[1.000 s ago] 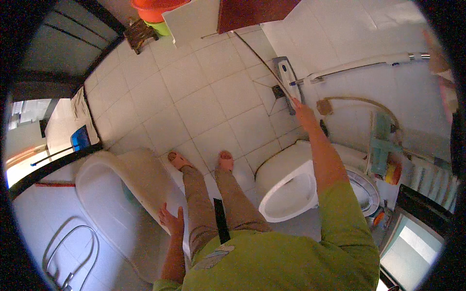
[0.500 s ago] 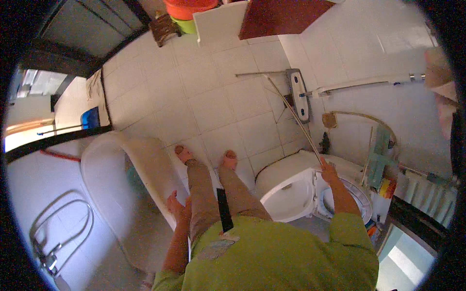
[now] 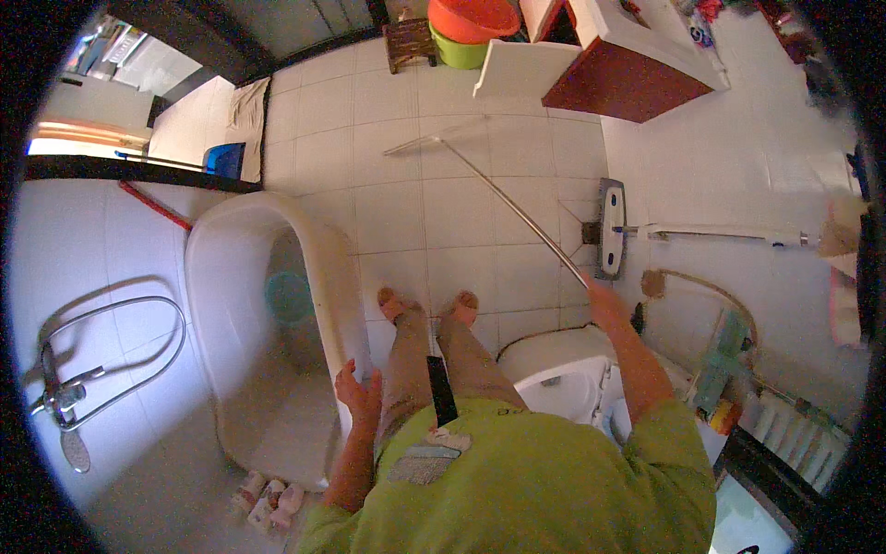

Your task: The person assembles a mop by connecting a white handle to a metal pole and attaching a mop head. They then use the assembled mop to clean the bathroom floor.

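Note:
My right hand [image 3: 607, 307] is closed around the upper end of a long thin metal pole, which looks like a floor squeegee [image 3: 513, 205]. The pole slants away to the far left, and its narrow crossbar head rests on the tiled floor [image 3: 388, 217]. Blur softens the head's far side. Fingers apart and holding nothing, my left hand [image 3: 360, 395] hovers beside the rim of the white bathtub [image 3: 325, 309], close to my thigh. A white toilet [image 3: 544, 365] with its lid raised stands below my right forearm.
Against the right wall leans a flat mop [image 3: 611, 231]. A red and white cabinet [image 3: 637, 74] with an open door juts out at the far right, beside orange [image 3: 472, 20] and green basins [image 3: 458, 51] and a small stool [image 3: 409, 44]. Several bottles [image 3: 266, 503] stand by the tub.
The squeegee's head has swept left and outward, from beside the flat mop to the mid-floor. My right arm reaches farther forward. The whole view has shifted, showing more of the cabinet.

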### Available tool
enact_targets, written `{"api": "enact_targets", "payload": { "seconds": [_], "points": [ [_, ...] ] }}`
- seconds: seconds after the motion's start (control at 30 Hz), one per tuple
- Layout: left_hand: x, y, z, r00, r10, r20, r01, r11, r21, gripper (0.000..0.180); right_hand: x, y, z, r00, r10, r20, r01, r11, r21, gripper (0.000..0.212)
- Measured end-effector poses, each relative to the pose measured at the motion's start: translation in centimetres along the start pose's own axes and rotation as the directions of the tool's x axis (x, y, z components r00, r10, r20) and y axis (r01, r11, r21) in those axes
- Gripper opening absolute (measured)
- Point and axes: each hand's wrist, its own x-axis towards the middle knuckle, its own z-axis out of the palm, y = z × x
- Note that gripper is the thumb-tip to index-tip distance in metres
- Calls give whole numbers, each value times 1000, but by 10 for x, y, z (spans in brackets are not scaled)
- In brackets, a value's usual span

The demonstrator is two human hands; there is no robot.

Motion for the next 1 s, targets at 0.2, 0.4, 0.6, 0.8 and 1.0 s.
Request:
{"api": "enact_targets", "payload": {
  "seconds": [0.2, 0.4, 0.6, 0.8, 1.0],
  "points": [
    [-1, -3, -12, 996, -84, -20, 82, 992, -92, 52, 171, -138, -19, 988, -145, 53, 148, 988, -41, 46],
    [-35, -74, 15, 990, -81, -117, 60, 983, -176, 54, 267, -274, -46, 974, -200, 106, 214, 967, -139, 38],
    [-44, -65, 16, 980, -160, -123, 145, 982, -122, 56, 279, -235, -59, 957, -159, 241, 207, 960, -187, 42],
    [-19, -33, 10, 982, -182, -61, 173, 977, -121, 57, 208, -20, -52, 961, -133, 241, 216, 908, -360, 71],
    [-1, -6, 20, 992, -124, -28, 122, 990, -65, 55, 72, 61, -134, 817, 371, 442, -124, 861, -494, 72]
  ]
}}
